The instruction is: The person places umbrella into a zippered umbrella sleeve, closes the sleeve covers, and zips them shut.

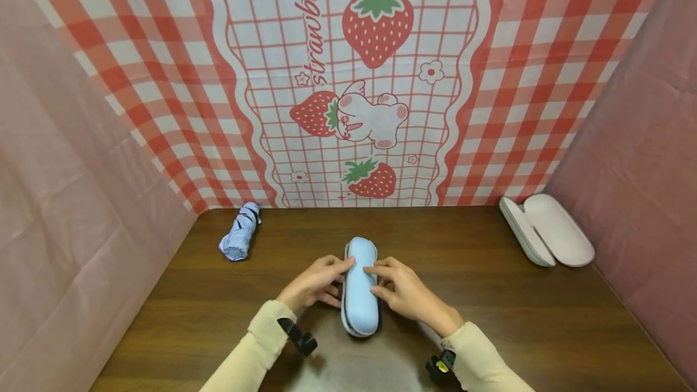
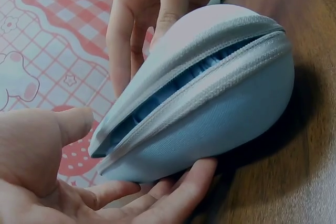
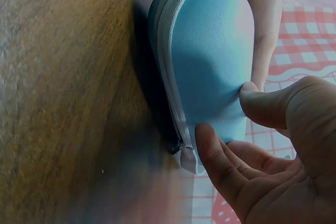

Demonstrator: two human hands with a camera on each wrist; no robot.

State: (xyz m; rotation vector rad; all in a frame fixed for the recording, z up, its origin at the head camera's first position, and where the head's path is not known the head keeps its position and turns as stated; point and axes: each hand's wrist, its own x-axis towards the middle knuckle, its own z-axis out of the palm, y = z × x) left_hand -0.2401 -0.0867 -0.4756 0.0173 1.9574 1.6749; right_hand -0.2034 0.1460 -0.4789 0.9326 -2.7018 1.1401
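Note:
A light-blue zippered hard case (image 1: 362, 295) lies lengthwise on the wooden table between the hands. Its left-facing side gapes along the grey zipper (image 2: 210, 85), with dark blue pleated material inside; on the other side the zipper edges lie together, and a pale pull tab (image 3: 189, 160) hangs near one end. My left hand (image 1: 317, 283) holds the case at its left side, fingers under the lower half (image 2: 205, 140) and thumb at the upper edge. My right hand (image 1: 405, 289) rests on the lid from the right, thumb and fingertips spread over the smooth surface.
A folded light-blue umbrella (image 1: 240, 232) lies at the table's back left. At the back right an opened white glasses case (image 1: 561, 231) stands near the pink side curtain (image 1: 637, 156). A strawberry-print cloth (image 1: 359, 180) hangs behind the table (image 1: 452, 241).

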